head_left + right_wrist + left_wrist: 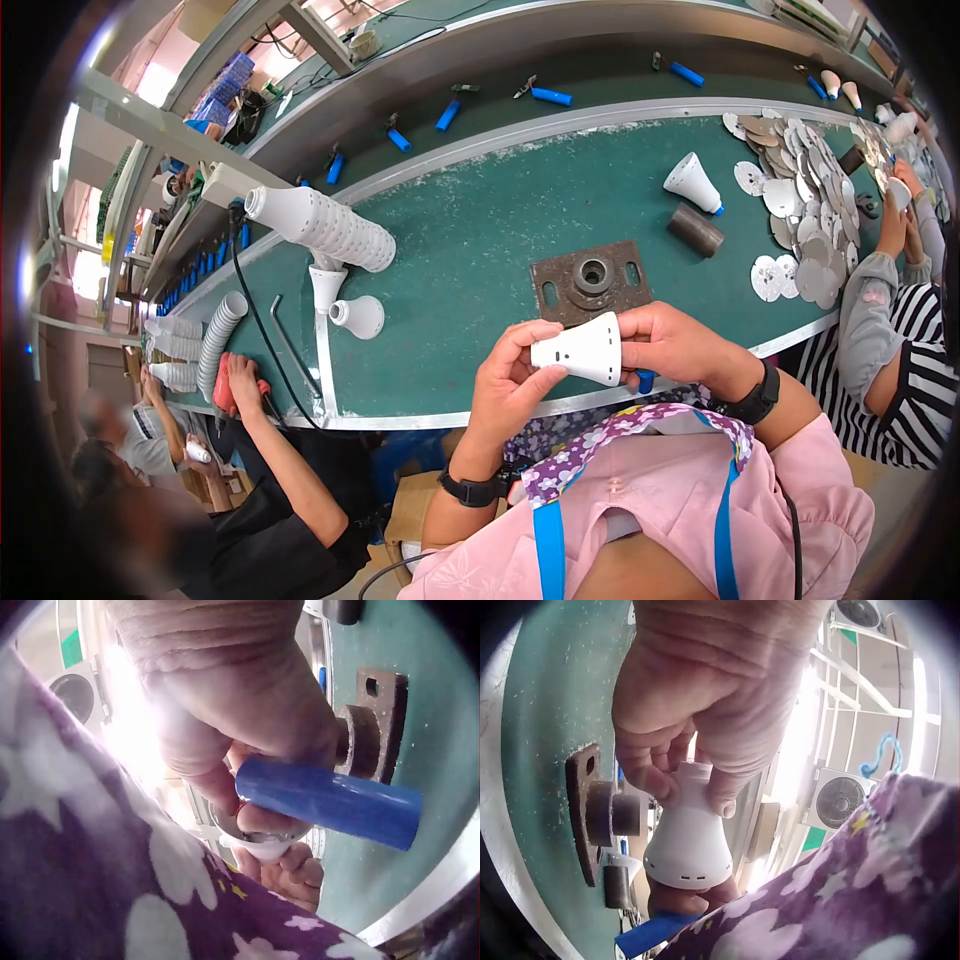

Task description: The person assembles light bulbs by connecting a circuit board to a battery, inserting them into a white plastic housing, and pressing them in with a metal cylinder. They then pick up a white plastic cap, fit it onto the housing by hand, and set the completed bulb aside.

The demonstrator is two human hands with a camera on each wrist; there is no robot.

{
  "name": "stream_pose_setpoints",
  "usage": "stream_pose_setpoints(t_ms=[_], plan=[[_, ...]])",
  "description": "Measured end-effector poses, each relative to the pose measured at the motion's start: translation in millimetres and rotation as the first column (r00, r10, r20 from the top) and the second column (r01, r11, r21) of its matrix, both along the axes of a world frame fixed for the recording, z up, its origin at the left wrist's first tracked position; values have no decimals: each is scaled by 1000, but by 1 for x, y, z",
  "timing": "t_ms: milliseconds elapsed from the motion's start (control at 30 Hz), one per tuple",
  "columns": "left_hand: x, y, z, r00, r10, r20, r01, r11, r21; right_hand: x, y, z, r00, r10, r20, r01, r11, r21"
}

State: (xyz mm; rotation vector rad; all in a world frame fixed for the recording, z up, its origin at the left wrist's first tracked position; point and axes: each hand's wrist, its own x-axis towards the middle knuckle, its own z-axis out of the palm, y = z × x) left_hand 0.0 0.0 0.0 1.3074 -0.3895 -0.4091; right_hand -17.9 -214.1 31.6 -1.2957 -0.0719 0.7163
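A white cone-shaped lamp housing [585, 350] lies on its side in the air between both hands, above the bench's near edge. My left hand [515, 380] pinches its narrow neck between thumb and fingers, as the left wrist view also shows. My right hand [680, 345] grips the wide end, with a fingertip inside the mouth in the right wrist view. A blue cylinder [330, 799], like a battery cell, hangs beside the right fingers. What joins it to the housing is hidden by the hand. Just beyond the hands is a rusty metal plate [635, 290] with a round socket.
Another white housing [690, 180] and a metal tube [695, 230] lie at the right, near piled metal discs [815, 220]. Stacked housings [340, 230] stand left, near a black cable [250, 310]. Blue cylinders [448, 115] line the back ledge. People work on both sides.
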Motion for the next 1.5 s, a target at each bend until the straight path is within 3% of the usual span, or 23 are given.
stream_pose_setpoints(t_ms=[200, 267, 400, 467, 500, 567, 633, 700, 900, 933, 967, 1000, 1033, 1067, 1133, 1167, 1233, 1267, 1333, 1500], plan=[[2, -1, 4, 999, -21, 29, 20, 1000, 1, -2, -1, 1, 999, -19, 32, 19, 1000, 13], [1, -2, 5, 998, 26, 54, -28, 999, 44, -3, -1, -8, 998, -58, 34, 51, 983, 178], [4, -3, 6, 996, 60, 66, -67, 992, 108, -1, 0, -9, 996, -80, 48, 69, 977, 203], [6, -5, 1, 979, 98, 181, -122, 984, 128, 3, 3, -5, 992, -63, 113, 70, 996, -58], [6, -6, 2, 981, 93, 170, -116, 985, 129, 5, 4, -2, 992, -102, 77, 102, 995, 0], [10, -7, 8, 979, 201, 12, -199, 959, 203, 11, 7, -7, 989, -147, -7, 147, 989, 15], [12, -12, 7, 970, 241, 32, -243, 950, 198, 18, 9, -16, 989, -151, -10, 151, 988, 12], [15, -12, 2, 896, 326, -300, -331, 943, 36, 24, 10, -16, 989, -147, -5, 147, 989, 7], [16, -7, 2, 841, 278, -465, -355, 931, -84, 29, 18, 0, 983, -113, 146, 133, 982, -137], [16, -6, 1, 837, 263, -480, -350, 931, -101, 30, 18, 1, 970, -51, 238, 104, 971, -217], [15, -6, 0, 839, 259, -479, -346, 933, -102, 30, 18, 1, 946, 21, 323, 81, 951, -300], [15, -5, 0, 842, 242, -483, -344, 929, -133, 28, 20, -3, 800, 8, 600, 181, 950, -255], [14, -4, 0, 843, 226, -488, -342, 925, -163, 27, 18, -2, 798, 5, 602, 184, 950, -252], [14, -3, -1, 844, 227, -486, -341, 926, -160, 24, 15, 2, 728, 99, 679, 232, 896, -379], [16, 1, -4, 838, 107, -534, -333, 877, -346, 19, 8, -2, 593, 249, 766, 403, 731, -550], [16, 4, -6, 840, 107, -531, -329, 879, -345, 18, 6, -3, 591, 245, 769, 407, 732, -546], [16, 10, -12, 823, -34, -568, -297, 826, -480, 17, 2, 1, 270, 376, 887, 679, 578, -452], [15, 11, -16, 824, -77, -562, -278, 809, -518, 16, 2, 8, 268, 373, 888, 683, 576, -449], [14, 10, -20, 822, -93, -562, -282, 790, -544, 13, 7, 26, 259, 461, 849, 787, 410, -462], [13, 4, -18, 818, -109, -565, -293, 766, -572, 13, 15, 32, 194, 499, 845, 759, 469, -452]])
